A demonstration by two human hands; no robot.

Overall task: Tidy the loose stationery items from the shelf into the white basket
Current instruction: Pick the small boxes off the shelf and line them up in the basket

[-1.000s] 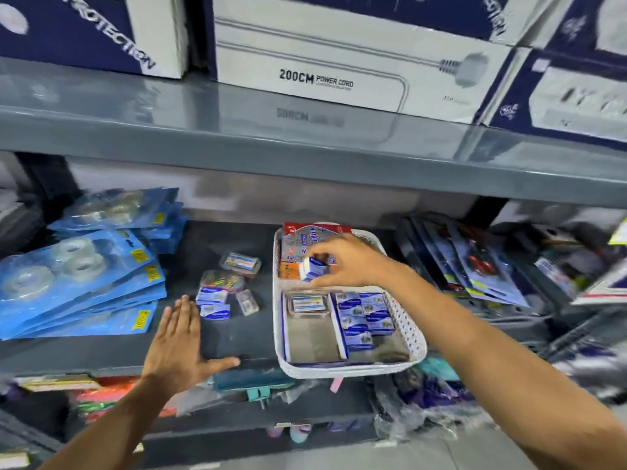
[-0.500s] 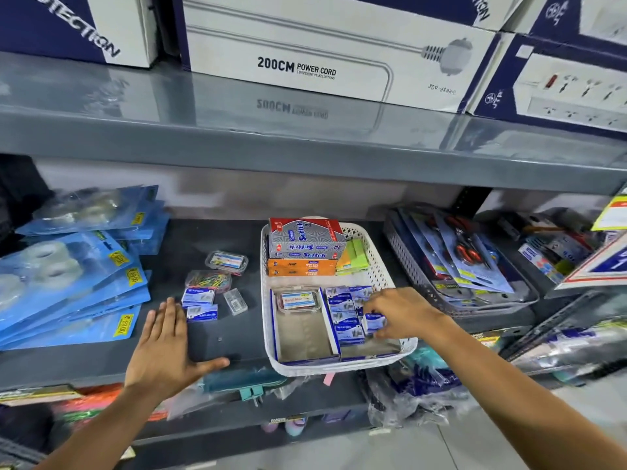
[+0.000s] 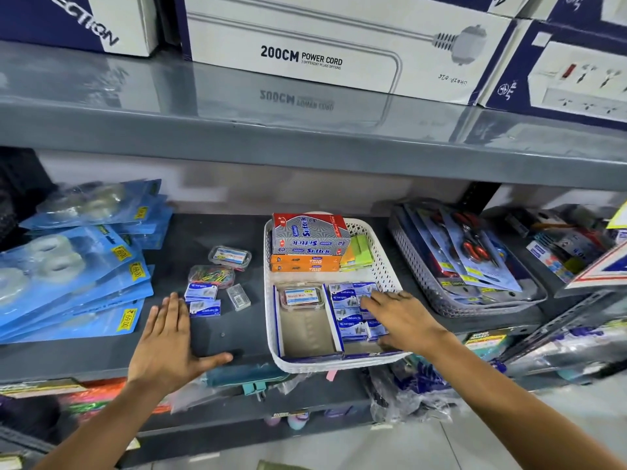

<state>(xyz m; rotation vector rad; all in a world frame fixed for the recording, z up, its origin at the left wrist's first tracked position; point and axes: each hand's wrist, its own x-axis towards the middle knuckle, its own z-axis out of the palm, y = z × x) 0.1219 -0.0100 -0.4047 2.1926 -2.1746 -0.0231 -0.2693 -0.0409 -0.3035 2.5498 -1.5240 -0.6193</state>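
Upper shelf carries white-and-navy cartons; the middle one [image 3: 339,45] reads "200CM POWER CORD" with a plug drawing, the carton at left shows only "…ECTION", and a carton at right [image 3: 573,72] pictures a socket strip. Dark lower shelf [image 3: 217,337]: white basket [image 3: 385,266], perforated walls, stands at centre with its front edge overhanging the shelf lip. Inside at the back, a grey-and-red "Saino Softek" box [image 3: 310,234] stacked on orange "TRIO" boxes [image 3: 305,263], green sticky notes [image 3: 359,254] just beside them. Front of the basket holds an open blue-edged tray with a clear case labelled "Maruti Mart" [image 3: 300,297] and rows of small blue-white "kangaro" staple boxes [image 3: 347,308]. Right hand [image 3: 402,317] lies palm down over those rows, fingers spread and touching the boxes, grip closed on nothing. Left hand [image 3: 169,340] rests flat on the shelf, fingers and thumb splayed, grip empty, fingertips just beside the loose items. Loose on the shelf left of the basket: two more staple boxes [image 3: 202,298], a clear case of coloured paper clips [image 3: 212,275], a labelled clear case [image 3: 230,256] with unreadable print, and a small clear box [image 3: 238,296]. Far left, blue blister packs of tape rolls [image 3: 68,276] with yellow tags, price "69.00". Right, a grey basket [image 3: 420,276] of carded red-handled scissors.
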